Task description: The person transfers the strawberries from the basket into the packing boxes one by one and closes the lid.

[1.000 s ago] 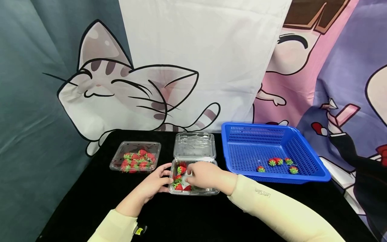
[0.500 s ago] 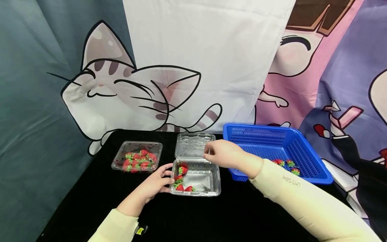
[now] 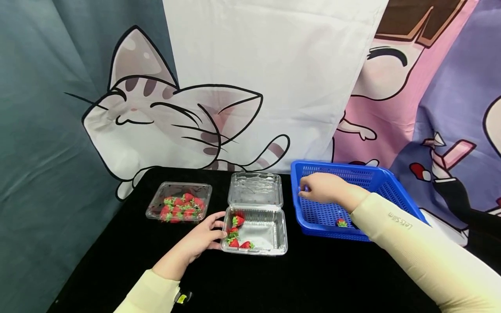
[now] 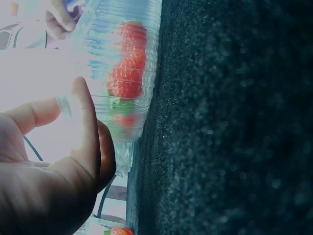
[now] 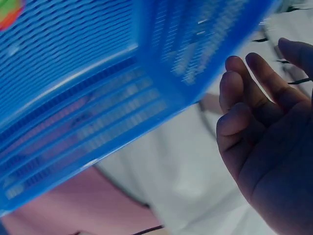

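Risk, my judgement: the red, green-leaved strawberry [image 3: 342, 223] inside the blue slotted plastic basket [image 3: 332, 231] may bruise if pinched hard. The clear plastic hinged container [image 3: 266, 230], at least 4 strawberries [image 3: 238, 221] inside, could slide if pushed. Right hand [image 3: 322, 188]: above basket, fingers loosely bent, no fruit visible there. Left hand [image 3: 203, 237]: thumb and fingers apart, at container's left wall.

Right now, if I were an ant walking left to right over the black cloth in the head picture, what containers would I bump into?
The fuller clear box → the open clear box → the blue basket.
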### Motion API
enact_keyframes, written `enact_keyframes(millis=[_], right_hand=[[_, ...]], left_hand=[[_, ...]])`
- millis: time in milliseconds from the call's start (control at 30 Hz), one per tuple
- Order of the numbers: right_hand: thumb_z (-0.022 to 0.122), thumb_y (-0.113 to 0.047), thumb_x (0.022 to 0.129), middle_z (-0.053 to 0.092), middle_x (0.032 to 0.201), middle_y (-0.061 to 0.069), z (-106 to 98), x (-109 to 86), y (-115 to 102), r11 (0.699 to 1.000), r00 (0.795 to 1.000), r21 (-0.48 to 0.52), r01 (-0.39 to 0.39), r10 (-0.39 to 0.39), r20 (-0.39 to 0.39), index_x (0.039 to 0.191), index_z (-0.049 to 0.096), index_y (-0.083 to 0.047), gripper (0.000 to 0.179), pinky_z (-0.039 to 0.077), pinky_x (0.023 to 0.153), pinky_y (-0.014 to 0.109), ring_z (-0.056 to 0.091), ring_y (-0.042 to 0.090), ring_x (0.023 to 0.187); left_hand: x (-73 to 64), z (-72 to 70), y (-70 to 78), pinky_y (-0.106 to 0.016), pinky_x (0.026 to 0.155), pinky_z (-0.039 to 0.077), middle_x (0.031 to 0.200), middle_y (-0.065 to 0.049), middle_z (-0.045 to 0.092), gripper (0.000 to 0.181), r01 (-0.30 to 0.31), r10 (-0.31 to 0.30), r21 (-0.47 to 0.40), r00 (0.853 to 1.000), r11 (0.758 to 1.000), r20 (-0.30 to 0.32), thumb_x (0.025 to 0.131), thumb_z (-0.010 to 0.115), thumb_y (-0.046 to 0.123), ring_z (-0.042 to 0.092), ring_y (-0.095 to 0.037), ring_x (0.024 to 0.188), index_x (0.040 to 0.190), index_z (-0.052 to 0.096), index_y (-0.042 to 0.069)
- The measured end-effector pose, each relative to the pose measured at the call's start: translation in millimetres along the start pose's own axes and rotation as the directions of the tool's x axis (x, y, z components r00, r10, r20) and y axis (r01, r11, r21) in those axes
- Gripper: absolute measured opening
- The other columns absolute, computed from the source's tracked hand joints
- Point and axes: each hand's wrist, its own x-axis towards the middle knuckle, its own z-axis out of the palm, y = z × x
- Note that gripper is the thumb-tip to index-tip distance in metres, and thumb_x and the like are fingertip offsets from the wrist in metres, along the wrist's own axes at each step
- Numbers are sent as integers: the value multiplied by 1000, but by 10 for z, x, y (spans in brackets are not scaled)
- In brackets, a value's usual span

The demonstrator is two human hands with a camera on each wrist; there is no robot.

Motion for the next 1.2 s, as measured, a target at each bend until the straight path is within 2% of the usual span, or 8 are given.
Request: enact_keyframes(millis=[100, 267, 400, 567, 667, 833, 1033, 1200], right_hand=[[66, -26, 91, 70, 90, 2, 71, -32, 227, 999, 1000, -51, -11, 11, 2, 93, 70, -13, 14, 54, 74, 46, 65, 20, 80], [69, -25, 88, 69, 90, 4, 194, -108, 589, 995, 994, -66, -70, 75, 75, 92, 69, -10, 15, 54, 72, 48, 65, 23, 79], [71, -25, 87, 66, 84, 0, 295, -173, 829, 991, 981, -72, -116, 126, 149, 88, 67, -10, 15, 54, 69, 44, 61, 18, 73], [72, -23, 87, 66, 83, 1, 394, -247, 1031, 985, 956, -96, -142, 162, 246, 91, 68, -7, 17, 55, 72, 46, 62, 19, 74], [73, -23, 86, 66, 81, 1, 440, -266, 1102, 976, 930, -126, -175, 206, 304, 88, 68, -8, 16, 54, 71, 46, 61, 20, 73], [75, -20, 82, 64, 79, 1, 462, -299, 1136, 959, 909, -173, -226, 271, 317, 84, 67, -10, 13, 51, 65, 45, 56, 20, 70], [74, -9, 77, 58, 73, 1, 486, -399, 1099, 956, 901, -202, -212, 272, 337, 73, 61, -12, 13, 46, 59, 38, 52, 21, 66], [79, -10, 75, 58, 70, -1, 533, -433, 1098, 955, 912, -222, -197, 262, 316, 71, 61, -14, 19, 49, 59, 40, 52, 20, 64]], left_hand=[[12, -5, -8, -35, 68, 56, 129, -23, 47, 67, 4, -4, -3, 1000, 1000, -3, 95, 57, 5, 62, -22, 87, 154, 26, 6], [30, 0, -26, -35, 68, 57, 129, -23, 48, 67, 14, -14, -6, 1000, 1000, -13, 94, 57, 4, 63, -23, 87, 154, 27, 8], [40, 6, -33, -35, 69, 57, 129, -21, 48, 68, 20, -21, -8, 1000, 1000, -20, 94, 58, 4, 63, -22, 88, 154, 28, 9], [37, 2, -33, -36, 69, 57, 129, -22, 48, 69, 12, -12, -7, 1000, 1000, -17, 93, 59, 4, 64, -22, 88, 154, 27, 7], [35, 0, -33, -36, 69, 57, 130, -22, 48, 69, 15, -15, -7, 1000, 1000, -15, 93, 59, 4, 64, -22, 88, 154, 27, 8], [29, 1, -40, -36, 70, 58, 130, -22, 48, 69, 19, -19, -16, 1000, 1000, -16, 93, 59, 4, 65, -23, 89, 154, 27, 8], [22, 8, -46, -36, 70, 57, 129, -22, 48, 69, 19, -19, -14, 1000, 1000, -17, 93, 59, 5, 64, -23, 89, 154, 27, 8], [28, 4, -41, -36, 70, 57, 129, -22, 48, 68, 14, -14, -5, 1000, 1000, -23, 93, 59, 5, 64, -23, 88, 154, 28, 8]])
